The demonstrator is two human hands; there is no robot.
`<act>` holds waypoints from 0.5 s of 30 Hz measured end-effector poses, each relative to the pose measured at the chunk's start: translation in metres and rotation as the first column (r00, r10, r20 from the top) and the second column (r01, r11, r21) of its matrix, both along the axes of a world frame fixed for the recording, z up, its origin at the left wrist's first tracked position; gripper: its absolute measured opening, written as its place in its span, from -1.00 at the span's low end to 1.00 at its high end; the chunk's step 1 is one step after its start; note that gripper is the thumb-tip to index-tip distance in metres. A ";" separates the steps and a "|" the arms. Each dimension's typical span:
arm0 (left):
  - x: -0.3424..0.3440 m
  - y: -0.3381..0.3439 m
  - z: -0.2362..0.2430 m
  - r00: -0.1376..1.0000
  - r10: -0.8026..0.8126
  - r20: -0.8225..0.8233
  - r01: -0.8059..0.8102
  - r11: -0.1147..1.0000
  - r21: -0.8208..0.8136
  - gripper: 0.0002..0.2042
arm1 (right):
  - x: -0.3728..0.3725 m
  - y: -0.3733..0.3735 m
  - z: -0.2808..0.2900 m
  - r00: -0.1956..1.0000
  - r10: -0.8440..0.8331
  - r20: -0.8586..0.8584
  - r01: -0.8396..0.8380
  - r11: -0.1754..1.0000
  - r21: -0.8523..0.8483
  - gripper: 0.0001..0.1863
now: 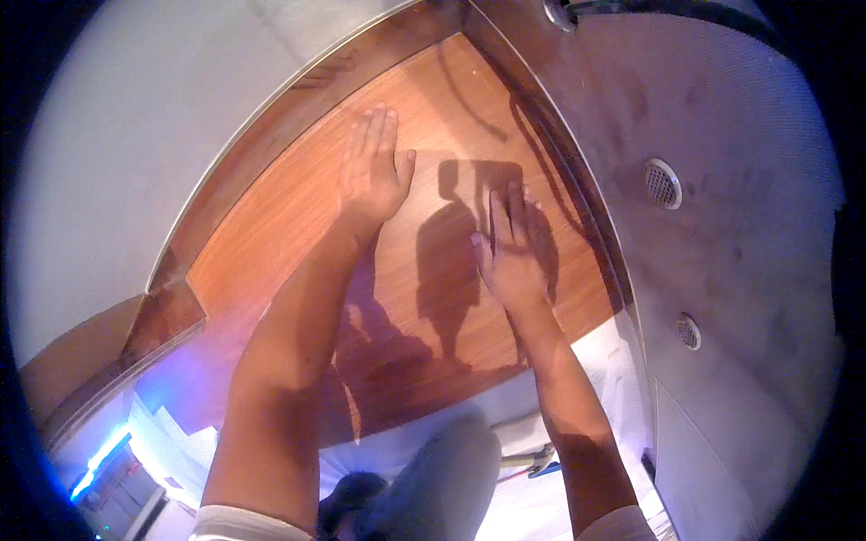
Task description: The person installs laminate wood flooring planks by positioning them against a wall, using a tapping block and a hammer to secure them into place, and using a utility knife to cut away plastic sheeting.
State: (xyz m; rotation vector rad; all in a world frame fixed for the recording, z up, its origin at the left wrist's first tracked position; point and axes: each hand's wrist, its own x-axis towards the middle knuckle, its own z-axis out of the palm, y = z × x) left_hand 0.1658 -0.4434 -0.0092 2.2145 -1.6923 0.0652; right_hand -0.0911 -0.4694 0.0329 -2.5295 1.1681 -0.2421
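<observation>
A reddish-brown wood-grain panel [271, 225] fills the corner in front of me. My left hand [372, 171] lies flat on its upper part, fingers together and thumb out, holding nothing. Lower and to the right, my right hand [516, 266] rests on the same panel with its fingers stretched and a little apart. Nothing shows in that hand either. Dark shadows fall across the wood between and below both hands.
Brown trim [262, 117] runs along the panel's edges, below a pale wall [153, 135] at left. The grey right wall [749, 243] carries round mesh vents [663, 184] and a dark cable [667, 9]. A tool [532, 462] lies near my knee [451, 478]. Bright light [99, 464] glows lower left.
</observation>
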 end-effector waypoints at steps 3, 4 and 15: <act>-0.003 -0.009 -0.007 0.999 -0.050 -0.011 0.049 0.996 -0.080 -0.39 | -0.019 0.001 0.002 0.990 -0.062 0.127 0.055 0.997 0.058 -0.44; 0.000 -0.010 -0.014 0.995 -0.097 -0.001 0.096 0.984 -0.154 -0.41 | -0.030 0.009 -0.001 0.977 -0.096 0.191 0.084 0.994 0.070 -0.47; 0.020 -0.019 -0.006 0.990 -0.112 0.089 0.115 0.993 -0.038 -0.40 | -0.195 0.226 0.031 0.480 -0.874 -0.082 0.868 0.486 -0.101 -0.40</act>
